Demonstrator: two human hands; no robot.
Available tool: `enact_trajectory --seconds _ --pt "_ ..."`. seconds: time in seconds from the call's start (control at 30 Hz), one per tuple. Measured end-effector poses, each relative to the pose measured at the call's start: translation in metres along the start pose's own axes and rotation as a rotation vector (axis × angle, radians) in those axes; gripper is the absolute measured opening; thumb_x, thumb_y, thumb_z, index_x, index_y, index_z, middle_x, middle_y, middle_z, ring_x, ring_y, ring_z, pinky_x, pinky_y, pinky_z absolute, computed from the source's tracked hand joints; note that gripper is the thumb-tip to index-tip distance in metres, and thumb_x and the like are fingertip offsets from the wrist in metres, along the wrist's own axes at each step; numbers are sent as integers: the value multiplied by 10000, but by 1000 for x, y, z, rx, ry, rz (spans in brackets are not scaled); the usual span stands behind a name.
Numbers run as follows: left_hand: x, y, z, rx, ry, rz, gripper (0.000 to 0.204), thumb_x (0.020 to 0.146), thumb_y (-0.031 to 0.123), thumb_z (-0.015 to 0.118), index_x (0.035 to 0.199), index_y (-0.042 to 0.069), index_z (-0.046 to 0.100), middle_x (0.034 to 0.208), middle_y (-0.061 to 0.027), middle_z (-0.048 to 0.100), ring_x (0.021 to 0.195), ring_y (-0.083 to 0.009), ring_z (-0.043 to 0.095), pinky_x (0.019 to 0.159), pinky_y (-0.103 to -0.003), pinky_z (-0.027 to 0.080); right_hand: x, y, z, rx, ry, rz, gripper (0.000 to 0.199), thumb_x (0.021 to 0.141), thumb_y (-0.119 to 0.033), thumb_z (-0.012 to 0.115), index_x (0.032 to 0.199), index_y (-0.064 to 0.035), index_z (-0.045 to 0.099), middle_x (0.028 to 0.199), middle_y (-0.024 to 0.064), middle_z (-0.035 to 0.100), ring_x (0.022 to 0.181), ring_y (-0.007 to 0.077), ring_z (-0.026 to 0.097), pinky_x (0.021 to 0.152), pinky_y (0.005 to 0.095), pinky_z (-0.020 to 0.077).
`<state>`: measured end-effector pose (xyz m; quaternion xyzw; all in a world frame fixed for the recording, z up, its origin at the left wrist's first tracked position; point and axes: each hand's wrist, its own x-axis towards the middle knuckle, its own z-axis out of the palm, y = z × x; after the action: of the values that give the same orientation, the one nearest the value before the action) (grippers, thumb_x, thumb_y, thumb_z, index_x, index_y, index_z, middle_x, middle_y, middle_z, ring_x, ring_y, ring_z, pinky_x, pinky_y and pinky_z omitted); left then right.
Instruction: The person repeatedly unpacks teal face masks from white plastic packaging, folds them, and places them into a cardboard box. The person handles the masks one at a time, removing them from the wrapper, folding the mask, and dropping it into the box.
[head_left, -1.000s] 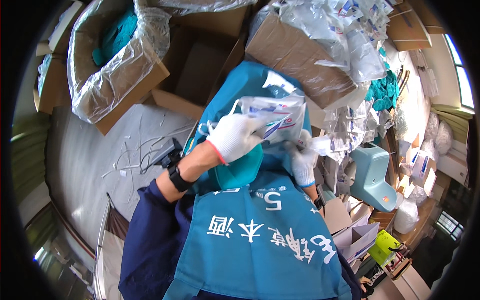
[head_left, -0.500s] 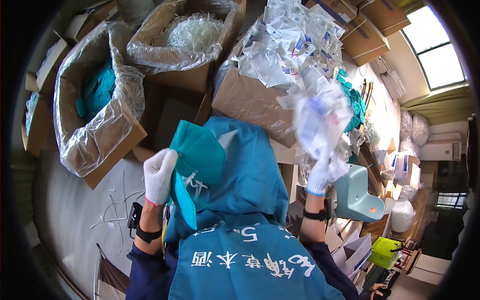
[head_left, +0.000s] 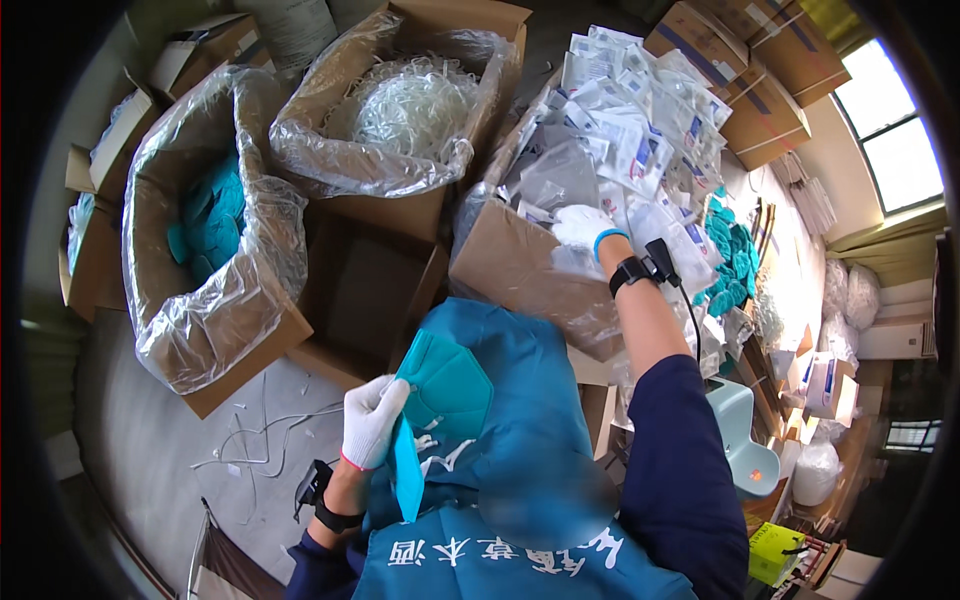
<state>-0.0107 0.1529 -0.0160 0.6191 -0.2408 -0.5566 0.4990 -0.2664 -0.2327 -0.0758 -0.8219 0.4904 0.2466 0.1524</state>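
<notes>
Since half a second ago, the right hand is no longer lifting a clear packet; it is now reaching down into the cardboard box of sealed packets, fingers closing on one. The left hand is still gripping a teal mask over the blue apron.

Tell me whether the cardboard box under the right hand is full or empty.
Full. The cardboard box is heaped above its rim with clear sealed packets, and the gloved right hand rests on the pile.
</notes>
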Motion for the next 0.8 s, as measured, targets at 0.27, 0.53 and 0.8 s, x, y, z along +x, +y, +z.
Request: enact_trajectory --seconds 0.27,0.53,0.8 --pt "19 -8 -9 -64 111 -131 272 979 249 639 924 -11 699 717 35 605 568 -27 488 513 -195 363 61 3 45 331 -247 188 629 977 -510 423 1331 -19 592 1391 184 576 1291 344 531 1047 441 402" --pt "11 15 -19 -163 108 -99 268 986 253 627 998 -8 686 748 -9 633 531 -56 549 481 -194 423 64 28 66 732 -297 3 674 993 -550 429 1423 -39 524 1477 131 514 1360 276 463 1116 406 348" --pt "-1 7 -11 -148 -31 124 309 994 319 623 958 16 672 717 22 582 521 -49 547 473 -186 433 -95 -34 7 218 827 -86 463 987 -445 565 1130 -25 698 1113 206 691 1029 345 671 906 423 520"
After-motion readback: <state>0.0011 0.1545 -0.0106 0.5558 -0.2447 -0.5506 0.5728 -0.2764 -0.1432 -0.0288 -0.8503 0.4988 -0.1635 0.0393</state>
